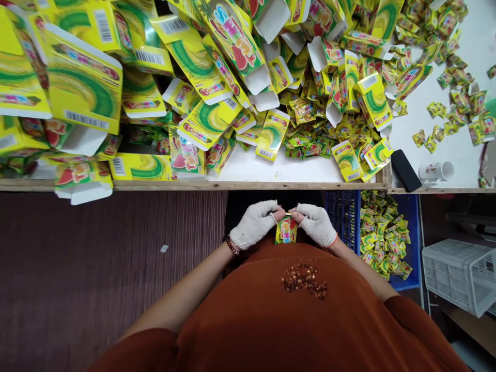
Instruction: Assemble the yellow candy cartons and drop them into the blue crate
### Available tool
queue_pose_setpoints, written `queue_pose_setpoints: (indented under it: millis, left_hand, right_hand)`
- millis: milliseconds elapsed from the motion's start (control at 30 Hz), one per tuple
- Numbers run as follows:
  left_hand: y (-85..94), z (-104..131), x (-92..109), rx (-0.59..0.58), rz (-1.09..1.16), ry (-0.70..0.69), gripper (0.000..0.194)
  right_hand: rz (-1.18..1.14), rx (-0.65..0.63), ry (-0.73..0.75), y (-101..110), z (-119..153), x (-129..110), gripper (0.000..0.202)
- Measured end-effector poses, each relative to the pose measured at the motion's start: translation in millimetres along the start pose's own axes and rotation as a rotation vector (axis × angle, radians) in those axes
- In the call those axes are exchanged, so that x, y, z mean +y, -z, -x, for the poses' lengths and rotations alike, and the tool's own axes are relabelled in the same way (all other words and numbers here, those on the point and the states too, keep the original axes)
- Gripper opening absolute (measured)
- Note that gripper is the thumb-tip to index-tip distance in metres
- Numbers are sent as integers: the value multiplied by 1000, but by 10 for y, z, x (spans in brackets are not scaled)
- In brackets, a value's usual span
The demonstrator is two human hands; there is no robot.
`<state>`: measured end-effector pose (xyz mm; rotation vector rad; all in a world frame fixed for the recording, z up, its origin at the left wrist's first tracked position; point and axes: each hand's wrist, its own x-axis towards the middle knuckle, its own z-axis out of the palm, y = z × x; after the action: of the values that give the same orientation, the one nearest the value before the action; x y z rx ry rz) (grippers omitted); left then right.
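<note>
Pinching a small yellow-and-green card box (285, 232) by its top, with the grip of left white-gloved hand (256, 225) and right white-gloved hand (314, 223) clamped on either side, between the white, wood-edged bench (244, 168) and the rust-brown cloth shirt (248, 315), likely to keep it from slipping.

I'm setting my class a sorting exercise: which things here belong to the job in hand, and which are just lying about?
Likely part of the job:
Small printed box, held between left hand and right hand
Yellow cartons and wrapped sweets on the table
Blue crate holding yellow-green packs

Probably just lying about:
Black phone
White mug
Pale scrap on the floor
</note>
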<state>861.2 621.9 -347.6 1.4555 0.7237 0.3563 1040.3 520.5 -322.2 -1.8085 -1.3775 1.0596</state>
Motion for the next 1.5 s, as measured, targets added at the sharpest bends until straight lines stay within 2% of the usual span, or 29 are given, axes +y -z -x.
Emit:
queue_pose_setpoints:
  millis: [167,300,367,533,667,767,867,967,1067,1167,1233,1333,1400,1500]
  left_hand:
    - [41,-9,121,-24,45,42,26]
    - [22,62,60,-14,68,45,27]
    - [1,119,-21,27,44,-20,30]
    - [-43,231,-195,87,-95,-306,26]
    - [-73,222,-199,68,-130,-334,19]
    - [-88,138,-133,33,-173,-353,18]
    - [-77,-2,-9,45,-250,-389,20]
    - [-23,-178,164,115,-338,-457,25]
    - [52,-391,343,190,-443,-531,25]
    - [86,-647,478,239,-547,-560,21]
    - [64,-823,526,249,-611,-557,20]
    - [-18,-1039,514,223,-688,-572,17]
    - [-76,-1119,449,180,-724,-566,15]
    - [-126,-1147,323,162,-743,-546,14]
  right_hand:
    - [-74,-5,-82,22,-63,-109,27]
    - [-80,-9,-60,33,-37,-95,28]
    - [-68,-22,-26,56,-1,-55,29]
    - [-34,-118,172,88,108,68,25]
    - [48,-118,188,32,150,104,19]
    - [44,-99,111,-6,115,81,21]
    - [-120,14,-87,45,66,97,19]
    - [-431,234,-226,273,98,222,35]
    - [-708,437,-150,627,251,408,49]
    - [-770,547,-54,898,396,489,65]
    - [-732,526,-67,969,387,429,64]
    - [-595,449,-93,981,160,227,53]
    - [-342,483,-56,1022,-95,99,44]
    - [227,652,78,1218,-494,11,26]
